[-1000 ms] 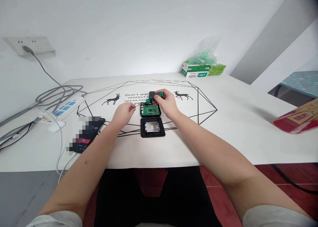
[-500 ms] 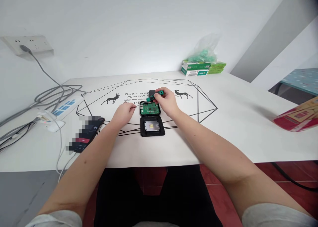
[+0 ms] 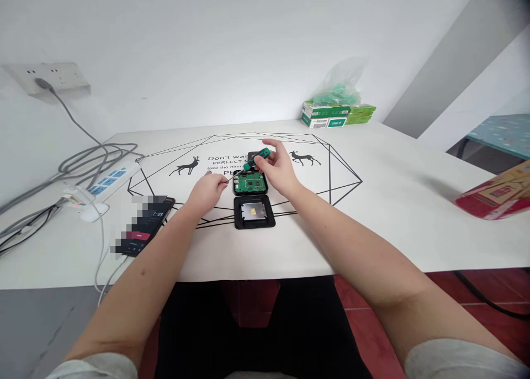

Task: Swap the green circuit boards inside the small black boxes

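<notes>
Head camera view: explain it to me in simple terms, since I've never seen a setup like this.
There is no machine here, just a person's two bare hands, seen from a camera worn on the head, looking forward and down. The right hand holds a green-and-black screwdriver. The left hand has its fingertips closed at the tip of the thin shaft; what they pinch is too small to tell. On the white table, a green circuit board sits in a black case. Nearer lies a black cover with a metal plate. A phone lies to the left.
</notes>
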The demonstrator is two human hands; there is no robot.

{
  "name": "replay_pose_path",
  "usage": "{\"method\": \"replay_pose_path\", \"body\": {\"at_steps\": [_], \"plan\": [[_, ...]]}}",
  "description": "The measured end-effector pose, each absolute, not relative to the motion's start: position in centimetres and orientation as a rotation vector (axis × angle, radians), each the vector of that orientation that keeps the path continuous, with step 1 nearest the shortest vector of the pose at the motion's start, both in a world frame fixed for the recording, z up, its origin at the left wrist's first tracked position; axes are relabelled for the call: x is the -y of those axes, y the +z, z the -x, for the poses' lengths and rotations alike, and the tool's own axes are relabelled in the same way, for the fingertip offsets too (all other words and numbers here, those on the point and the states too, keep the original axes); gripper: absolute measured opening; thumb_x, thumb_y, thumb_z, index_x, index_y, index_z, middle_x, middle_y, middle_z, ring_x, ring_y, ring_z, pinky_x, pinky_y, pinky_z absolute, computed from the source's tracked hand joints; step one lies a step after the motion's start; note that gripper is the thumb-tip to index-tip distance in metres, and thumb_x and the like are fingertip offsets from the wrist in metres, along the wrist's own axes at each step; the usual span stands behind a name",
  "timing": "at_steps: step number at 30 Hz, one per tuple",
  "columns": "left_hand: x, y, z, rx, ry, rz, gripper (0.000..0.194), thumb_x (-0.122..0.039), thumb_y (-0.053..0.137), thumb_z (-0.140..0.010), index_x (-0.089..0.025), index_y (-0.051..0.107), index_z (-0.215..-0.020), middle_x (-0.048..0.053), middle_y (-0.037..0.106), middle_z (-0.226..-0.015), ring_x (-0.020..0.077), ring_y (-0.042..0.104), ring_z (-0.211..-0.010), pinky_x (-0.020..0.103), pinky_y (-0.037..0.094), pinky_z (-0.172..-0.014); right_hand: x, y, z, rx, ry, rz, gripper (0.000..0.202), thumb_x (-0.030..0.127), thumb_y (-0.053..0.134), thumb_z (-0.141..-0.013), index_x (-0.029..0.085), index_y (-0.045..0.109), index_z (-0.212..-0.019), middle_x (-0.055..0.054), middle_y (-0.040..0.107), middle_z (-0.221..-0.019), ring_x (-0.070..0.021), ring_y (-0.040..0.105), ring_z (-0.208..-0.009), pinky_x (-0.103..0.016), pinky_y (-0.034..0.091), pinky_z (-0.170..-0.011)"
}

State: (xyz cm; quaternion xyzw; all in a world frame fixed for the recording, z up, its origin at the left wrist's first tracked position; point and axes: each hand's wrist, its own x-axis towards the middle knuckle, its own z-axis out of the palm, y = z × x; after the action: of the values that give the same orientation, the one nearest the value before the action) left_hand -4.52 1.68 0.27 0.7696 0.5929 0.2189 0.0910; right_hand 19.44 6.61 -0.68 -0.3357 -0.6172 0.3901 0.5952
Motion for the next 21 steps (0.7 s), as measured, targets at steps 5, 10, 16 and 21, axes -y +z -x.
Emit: {"method": "replay_pose_path", "body": {"at_steps": [5, 10, 16, 21], "plan": [[-0.9, 0.8, 3.8, -1.677, 0.63, -2.182, 0.017, -0.021, 0.061, -0.098, -0.023, 0.076, -0.091, 0.002, 0.076, -0.084, 0.0241, 0.068, -0.081, 0.039, 0.054, -0.085, -5.6, -0.1, -19.3, 1.586, 0.816, 0.508, 0.051, 0.06, 0.074, -0.095, 0.035, 0.047, -0.132, -0.007, 0.074, -0.136, -0.021, 0.077, -0.102, -0.048, 0.067, -0.099], [-0.1, 1.0, 2.9, -1.437, 0.58, -2.14, 0.01, -0.024, 0.067, -0.094, -0.023, 0.076, -0.089, 0.0, 0.076, -0.085, 0.0215, 0.067, -0.08, 0.036, 0.054, -0.081, -4.2, 1.2, -19.1, 1.695, 0.809, 0.404, 0.05, 0.056, 0.067, -0.102, 0.036, 0.051, -0.145, -0.009, 0.069, -0.143, -0.0249, 0.077, -0.117, -0.052, 0.064, -0.111], [0.7, 0.4, 0.6, -1.174, 0.611, -2.207, 0.012, -0.029, 0.07, -0.095, -0.024, 0.081, -0.097, 0.002, 0.075, -0.09, 0.0225, 0.07, -0.085, 0.036, 0.058, -0.081, -2.6, 3.0, -19.6, 1.778, 0.679, 0.48, 0.052, 0.052, 0.067, -0.099, 0.032, 0.059, -0.146, -0.005, 0.072, -0.119, -0.022, 0.075, -0.105, -0.043, 0.07, -0.093], [0.3, 0.0, 0.3, -1.035, 0.739, -2.365, 0.025, -0.032, 0.068, -0.101, -0.027, 0.079, -0.123, 0.008, 0.075, -0.125, 0.0295, 0.069, -0.117, 0.046, 0.059, -0.102, -0.7, 4.8, -21.1, 1.865, 0.566, 0.634, 0.044, 0.036, 0.069, -0.092, 0.031, 0.067, -0.136, -0.002, 0.072, -0.108, -0.021, 0.075, -0.095, -0.041, 0.069, -0.085]]}}
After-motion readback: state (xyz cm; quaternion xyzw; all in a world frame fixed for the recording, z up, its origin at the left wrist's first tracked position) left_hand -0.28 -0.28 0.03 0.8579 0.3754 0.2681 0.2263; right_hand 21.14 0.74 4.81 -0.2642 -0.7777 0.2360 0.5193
